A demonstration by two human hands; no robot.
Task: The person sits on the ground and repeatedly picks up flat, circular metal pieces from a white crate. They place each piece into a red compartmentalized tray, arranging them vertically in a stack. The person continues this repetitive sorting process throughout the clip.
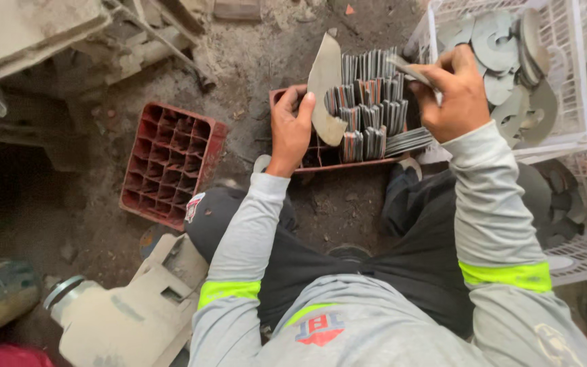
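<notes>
My left hand grips a curved flat metal blade that stands upright at the left side of a red compartment crate. The crate holds several bundles of flat metal pieces standing on edge in its cells. My right hand is closed on a thin metal piece held over the right side of the bundles. More flat strips stick out of the crate's right edge.
An empty red compartment crate lies on the dirt floor at left. A white plastic basket at right holds several grey metal discs; a second white basket sits below it. A dusty machine part is at lower left.
</notes>
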